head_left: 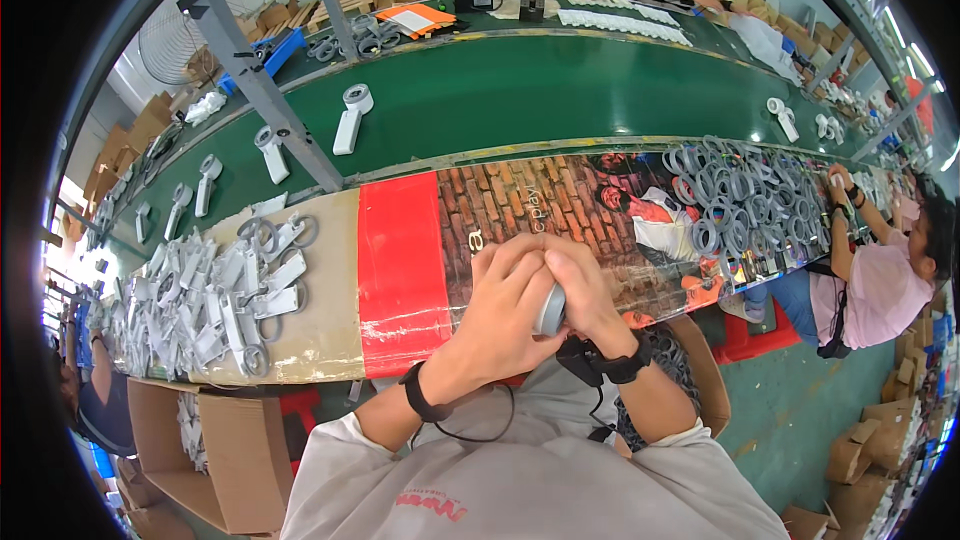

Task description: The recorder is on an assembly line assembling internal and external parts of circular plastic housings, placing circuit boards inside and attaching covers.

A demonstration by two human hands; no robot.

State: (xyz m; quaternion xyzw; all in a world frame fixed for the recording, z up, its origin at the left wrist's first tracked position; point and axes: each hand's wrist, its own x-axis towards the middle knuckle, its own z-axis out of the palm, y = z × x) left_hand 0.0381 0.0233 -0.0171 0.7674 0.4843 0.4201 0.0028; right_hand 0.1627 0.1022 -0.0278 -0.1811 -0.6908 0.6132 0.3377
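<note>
A: Taking the glossy red panel (402,270) as our landmark, where are our hands?

B: Just right of it, above the printed brick-pattern sheet (500,202). Our left hand (503,290) and right hand (590,292) press together, fingers curled, closed around a gray round piece (551,312).

A: How much of that piece can we see?

B: Only a smooth, curved side between our palms; which fingertips touch it, we can't tell.

A: And what lies around the panel?

B: To its left we see a tangled heap of pale, long-stemmed parts (195,300), hard and smooth, some ending in hoops. Well to its right, gray rings (750,200) overlap in a loose mound. Beyond it runs a flat, green belt (520,90).
</note>
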